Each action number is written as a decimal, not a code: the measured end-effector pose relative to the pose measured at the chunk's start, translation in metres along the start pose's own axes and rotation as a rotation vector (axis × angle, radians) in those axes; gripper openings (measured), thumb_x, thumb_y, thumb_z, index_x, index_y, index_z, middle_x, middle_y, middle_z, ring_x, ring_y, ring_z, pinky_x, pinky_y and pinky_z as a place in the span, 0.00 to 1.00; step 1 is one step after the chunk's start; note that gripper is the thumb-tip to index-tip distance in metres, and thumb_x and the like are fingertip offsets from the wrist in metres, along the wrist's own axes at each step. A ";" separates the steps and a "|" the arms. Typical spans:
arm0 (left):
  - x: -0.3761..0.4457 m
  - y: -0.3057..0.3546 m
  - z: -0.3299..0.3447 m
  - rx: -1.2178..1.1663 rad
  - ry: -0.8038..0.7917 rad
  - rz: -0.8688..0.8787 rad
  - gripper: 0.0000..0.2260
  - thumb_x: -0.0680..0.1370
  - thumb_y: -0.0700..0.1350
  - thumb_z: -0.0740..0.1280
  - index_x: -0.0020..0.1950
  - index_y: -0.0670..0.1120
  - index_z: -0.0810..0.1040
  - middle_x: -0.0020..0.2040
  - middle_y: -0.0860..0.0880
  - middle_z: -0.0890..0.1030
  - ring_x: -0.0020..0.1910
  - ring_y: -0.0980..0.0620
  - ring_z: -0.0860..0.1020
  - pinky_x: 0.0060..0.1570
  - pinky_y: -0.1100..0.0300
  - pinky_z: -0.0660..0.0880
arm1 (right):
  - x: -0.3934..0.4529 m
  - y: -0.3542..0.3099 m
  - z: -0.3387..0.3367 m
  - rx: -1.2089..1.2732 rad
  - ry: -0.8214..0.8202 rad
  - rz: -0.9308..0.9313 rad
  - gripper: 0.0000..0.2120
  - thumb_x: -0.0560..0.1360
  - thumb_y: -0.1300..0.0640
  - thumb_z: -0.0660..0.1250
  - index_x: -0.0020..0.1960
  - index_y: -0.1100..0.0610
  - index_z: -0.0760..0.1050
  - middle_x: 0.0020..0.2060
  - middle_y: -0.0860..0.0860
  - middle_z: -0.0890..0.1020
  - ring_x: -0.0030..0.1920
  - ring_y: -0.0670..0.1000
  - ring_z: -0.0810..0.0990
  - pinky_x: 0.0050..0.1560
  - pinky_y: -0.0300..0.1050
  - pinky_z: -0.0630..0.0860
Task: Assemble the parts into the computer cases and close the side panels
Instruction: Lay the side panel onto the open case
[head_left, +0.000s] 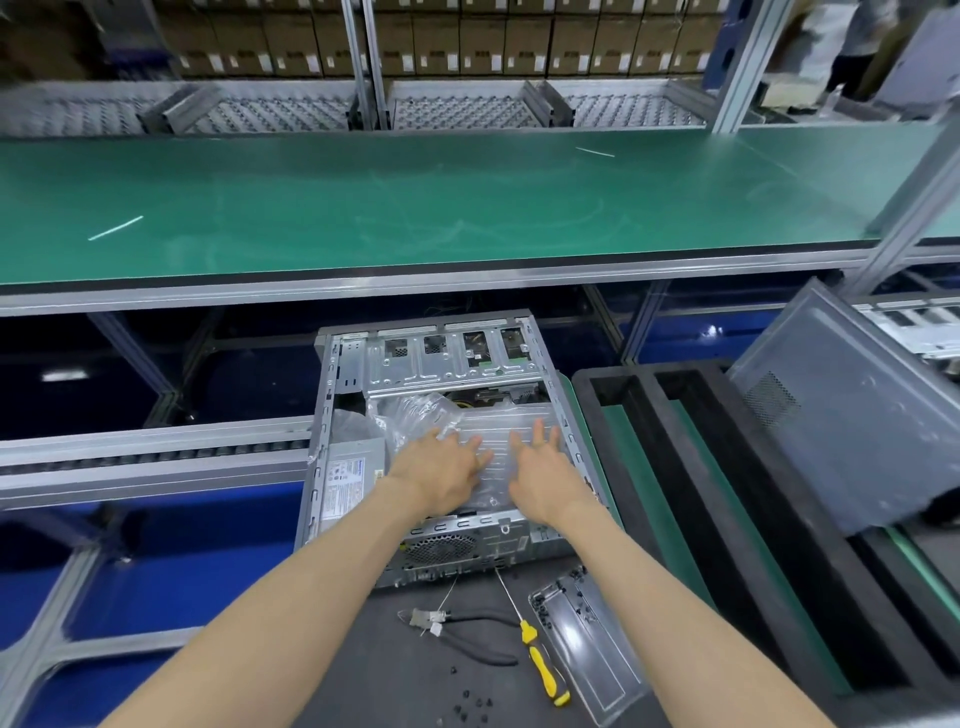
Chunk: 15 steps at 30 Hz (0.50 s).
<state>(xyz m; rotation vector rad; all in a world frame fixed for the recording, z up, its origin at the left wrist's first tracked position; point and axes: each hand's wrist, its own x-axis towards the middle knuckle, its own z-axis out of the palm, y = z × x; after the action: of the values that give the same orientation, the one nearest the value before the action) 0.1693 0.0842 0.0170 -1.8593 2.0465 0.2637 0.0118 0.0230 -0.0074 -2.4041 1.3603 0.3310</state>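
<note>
Both bare forearms are extended forward, side by side. The left hand (447, 467) and right hand (540, 467) are held palm-down, fingers spread straight.

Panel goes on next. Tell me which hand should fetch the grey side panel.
Right. The right hand lies on the plastic bag nearer the side panel, which leans at the right; the left hand would probably have to cross over.

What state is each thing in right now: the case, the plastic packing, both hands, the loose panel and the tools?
Computer case: lying on its side, open, side panel off.
Plastic packing: inside the case, under both hands.
Left hand: fingers spread, pressing on the plastic.
Right hand: fingers straight, pressing on the plastic.
Side panel: detached, leaning tilted to the right.
Screwdriver: lying unused on the mat.
Pliers: lying unused beside it.
</note>
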 end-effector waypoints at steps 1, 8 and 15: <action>-0.002 0.005 0.000 -0.019 0.035 -0.002 0.21 0.85 0.52 0.55 0.77 0.50 0.64 0.79 0.47 0.63 0.75 0.40 0.65 0.75 0.42 0.60 | -0.003 0.000 -0.001 0.004 0.023 -0.001 0.35 0.81 0.56 0.59 0.82 0.59 0.44 0.80 0.63 0.43 0.79 0.67 0.41 0.76 0.58 0.58; 0.001 0.045 -0.020 -0.216 0.329 -0.058 0.19 0.81 0.41 0.58 0.73 0.46 0.71 0.63 0.47 0.80 0.52 0.40 0.82 0.46 0.46 0.80 | -0.046 0.010 -0.028 0.207 0.287 -0.093 0.25 0.76 0.68 0.60 0.72 0.59 0.70 0.70 0.59 0.75 0.62 0.63 0.77 0.63 0.57 0.75; 0.043 0.099 -0.049 -0.364 0.502 0.046 0.11 0.79 0.41 0.59 0.55 0.47 0.80 0.46 0.43 0.84 0.46 0.39 0.82 0.43 0.49 0.79 | -0.076 0.077 -0.052 0.237 0.513 0.060 0.23 0.80 0.59 0.59 0.75 0.52 0.69 0.55 0.59 0.83 0.54 0.62 0.81 0.54 0.54 0.78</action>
<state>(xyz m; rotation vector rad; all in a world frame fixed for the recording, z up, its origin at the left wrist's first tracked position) 0.0622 0.0382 0.0354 -2.2790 2.5081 0.2064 -0.0919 0.0239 0.0530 -2.3340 1.5725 -0.4427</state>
